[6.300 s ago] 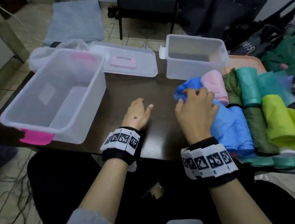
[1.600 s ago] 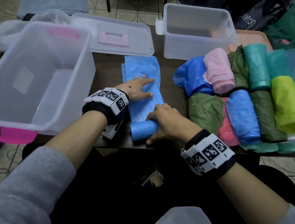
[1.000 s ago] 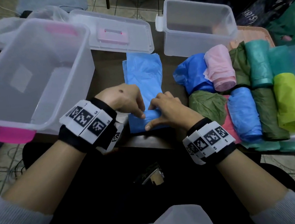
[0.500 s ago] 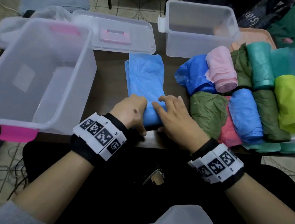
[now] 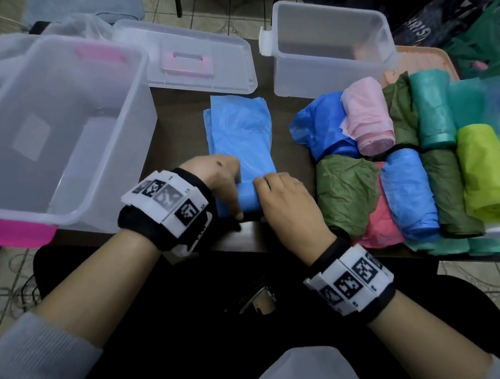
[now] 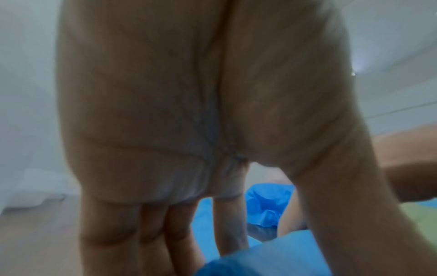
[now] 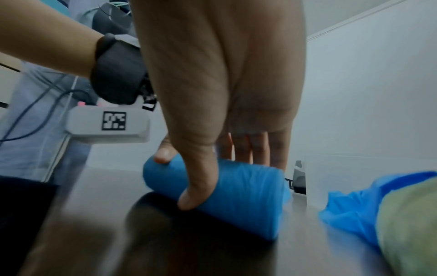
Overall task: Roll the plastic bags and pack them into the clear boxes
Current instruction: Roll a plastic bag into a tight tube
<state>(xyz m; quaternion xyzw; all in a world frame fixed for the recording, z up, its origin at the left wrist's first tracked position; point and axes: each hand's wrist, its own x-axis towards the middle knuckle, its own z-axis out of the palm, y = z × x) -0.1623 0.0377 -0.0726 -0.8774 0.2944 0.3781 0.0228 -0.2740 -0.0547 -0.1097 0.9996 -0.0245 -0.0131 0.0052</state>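
On the dark surface [image 5: 179, 125] both clear boxes, the large box [image 5: 50, 143] at the left with pink latches and the small box [image 5: 329, 46] at the far right, appear to hold no bags, so packing has not begun. To the right lies a pile of rolled bags [image 5: 410, 158] in pink, green, teal, blue and lime, which I judge ready for packing. Between the boxes the blue bag [image 5: 241, 137] lies flat, its near end wound into a short roll [image 7: 212, 188] at the surface's near edge; most of its length is left to roll. The left hand [image 5: 219, 177] curls over the roll's left end. The right hand [image 5: 284, 198] grips the right part, thumb in front and fingers behind, though blur hides the fingertips.
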